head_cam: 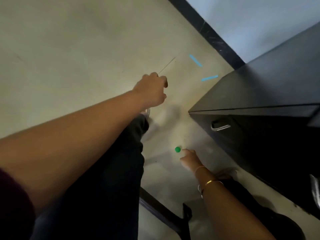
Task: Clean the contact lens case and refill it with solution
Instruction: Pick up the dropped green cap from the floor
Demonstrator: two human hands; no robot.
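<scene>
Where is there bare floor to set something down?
Bare floor spreads past the left hand, up to the blue tape marks. Crowded between the black cabinet, trouser leg and right hand by the green cap.

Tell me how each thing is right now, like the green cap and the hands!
right hand: reaching down beside the green cap, not gripping it.
green cap: lying on the floor.
left hand: held out, fingers curled under; can't tell if it holds anything.
drawer: looks shut.
blue tape strips: stuck flat on the floor.
</scene>
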